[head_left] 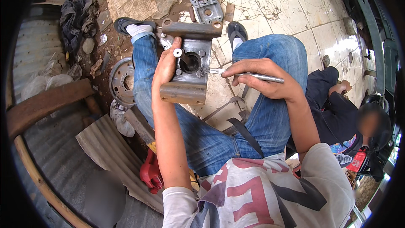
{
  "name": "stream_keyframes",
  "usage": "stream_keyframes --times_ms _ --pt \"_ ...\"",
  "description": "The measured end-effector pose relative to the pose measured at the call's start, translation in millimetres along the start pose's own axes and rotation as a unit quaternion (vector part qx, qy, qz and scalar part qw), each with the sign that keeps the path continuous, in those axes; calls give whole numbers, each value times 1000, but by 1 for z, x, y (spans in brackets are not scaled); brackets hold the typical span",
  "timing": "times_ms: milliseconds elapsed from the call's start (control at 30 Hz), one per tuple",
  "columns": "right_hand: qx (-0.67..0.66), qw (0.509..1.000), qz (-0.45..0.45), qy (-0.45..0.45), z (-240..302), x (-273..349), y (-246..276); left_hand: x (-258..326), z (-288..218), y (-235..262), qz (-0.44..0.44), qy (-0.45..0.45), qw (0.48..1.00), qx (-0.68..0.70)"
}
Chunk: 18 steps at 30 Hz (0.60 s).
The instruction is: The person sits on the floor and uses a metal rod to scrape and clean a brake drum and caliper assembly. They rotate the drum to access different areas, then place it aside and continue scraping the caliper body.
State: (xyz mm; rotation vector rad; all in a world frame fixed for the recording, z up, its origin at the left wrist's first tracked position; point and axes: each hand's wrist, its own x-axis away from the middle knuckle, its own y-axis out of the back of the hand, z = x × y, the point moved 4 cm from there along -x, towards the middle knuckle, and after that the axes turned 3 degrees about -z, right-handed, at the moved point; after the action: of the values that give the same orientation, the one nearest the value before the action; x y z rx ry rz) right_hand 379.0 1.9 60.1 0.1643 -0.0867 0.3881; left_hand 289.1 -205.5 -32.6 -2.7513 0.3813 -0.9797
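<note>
A heavy metal bracket (198,46) with a round central hole, bolt heads and a rusty tubular bar at each end is held up between my knees. My left hand (166,69) is closed on its left side, with the thumb along the plate. A post with a pale, holed end (178,53) stands out beside the hole; what it is fixed to is hidden. My right hand (261,76) pinches a slim brush (265,77) with a metallic handle. The brush's dark bristles touch or nearly touch the plate near a lower bolt.
A second metal bracket (206,6) lies on the cracked tiles ahead. To the left are a wheel rim (122,80), corrugated sheet (112,152) and a wooden beam (50,105). A red clamp-like tool (151,173) is by my left elbow. Another person (329,109) sits close on my right.
</note>
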Motion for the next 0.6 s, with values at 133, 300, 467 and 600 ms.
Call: stream_keyframes --times_ms 133,300,467,600 --pt "74 995 -62 36 -3 -2 6 2 -1 0 -29 -11 999 -24" --pt "27 996 -81 -15 -3 -1 8 4 -6 -3 -46 -18 998 -31" --pt "25 999 -33 -14 -1 -1 5 5 -9 -5 -42 -23 998 -30" --pt "8 999 -36 -40 -5 -1 12 10 -11 -9 -49 -24 998 -25"
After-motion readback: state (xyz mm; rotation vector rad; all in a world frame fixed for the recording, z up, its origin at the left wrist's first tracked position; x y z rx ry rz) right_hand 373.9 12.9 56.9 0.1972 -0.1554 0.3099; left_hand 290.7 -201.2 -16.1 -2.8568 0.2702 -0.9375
